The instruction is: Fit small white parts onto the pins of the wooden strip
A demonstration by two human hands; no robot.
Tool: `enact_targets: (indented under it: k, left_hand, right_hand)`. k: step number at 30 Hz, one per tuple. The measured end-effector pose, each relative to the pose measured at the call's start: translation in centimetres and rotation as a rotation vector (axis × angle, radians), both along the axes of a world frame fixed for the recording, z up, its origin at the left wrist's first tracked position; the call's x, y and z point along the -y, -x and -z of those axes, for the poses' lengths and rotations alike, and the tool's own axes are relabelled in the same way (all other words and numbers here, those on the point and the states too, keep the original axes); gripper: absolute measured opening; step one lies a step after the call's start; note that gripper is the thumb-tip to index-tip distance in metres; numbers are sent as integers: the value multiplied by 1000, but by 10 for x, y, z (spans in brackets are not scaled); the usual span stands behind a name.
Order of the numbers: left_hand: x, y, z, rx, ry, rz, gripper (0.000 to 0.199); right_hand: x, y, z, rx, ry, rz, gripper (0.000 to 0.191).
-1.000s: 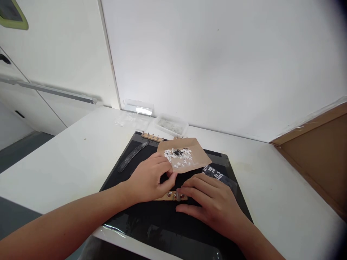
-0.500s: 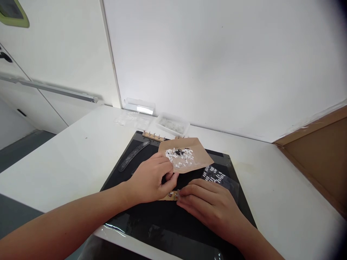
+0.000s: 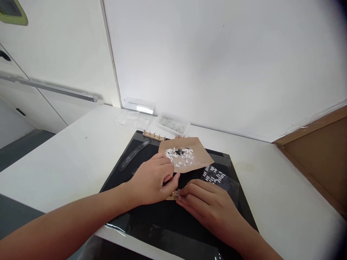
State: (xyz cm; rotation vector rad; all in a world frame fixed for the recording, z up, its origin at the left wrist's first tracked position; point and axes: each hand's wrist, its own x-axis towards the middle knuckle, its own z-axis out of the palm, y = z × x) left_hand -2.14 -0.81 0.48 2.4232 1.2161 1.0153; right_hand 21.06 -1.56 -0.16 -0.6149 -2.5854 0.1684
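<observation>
My left hand [image 3: 155, 177] is closed, its fingers curled beside the near left edge of a brown paper sheet [image 3: 200, 153] that bears small white pieces and a dark clump. Whatever its fingertips hold is hidden. Under and between my hands lies a short wooden strip [image 3: 170, 196] with small metal parts. My right hand [image 3: 208, 202] is closed too, thumb and fingers pinched at the strip's right end around something small that I cannot make out. A dark card [image 3: 217, 176] with rows of white pieces lies just beyond my right hand.
A black mat [image 3: 151, 224] lies beneath everything on the white table [image 3: 78, 155]. On it are a dark curved file [image 3: 134, 156] and a wooden strip with metal pegs [image 3: 154, 135]. Behind stand a clear tray [image 3: 172, 124], plastic bags [image 3: 130, 118] and a clear box [image 3: 139, 106] by the wall.
My left hand has shifted slightly right and down, now covering more of the wooden strip's left part. My right hand stays at its right end.
</observation>
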Motion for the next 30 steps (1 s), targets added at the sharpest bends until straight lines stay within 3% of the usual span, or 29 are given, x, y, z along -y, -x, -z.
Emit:
enact_targets:
  k: [19, 24, 27, 30]
  left_hand:
    - [-3, 4, 0, 2, 17, -19, 32]
    - [-3, 4, -1, 1, 17, -11, 31]
    - [-2, 4, -2, 0, 24, -10, 31]
    - [-3, 4, -2, -15, 43, -18, 31]
  right_hand:
    - [-2, -4, -6, -2, -56, -29, 4]
    - [-4, -9, -7, -59, -36, -18, 12]
    - [-12, -18, -9, -102, -50, 54, 5]
    - [-26, -36, -13, -105, -121, 252, 6]
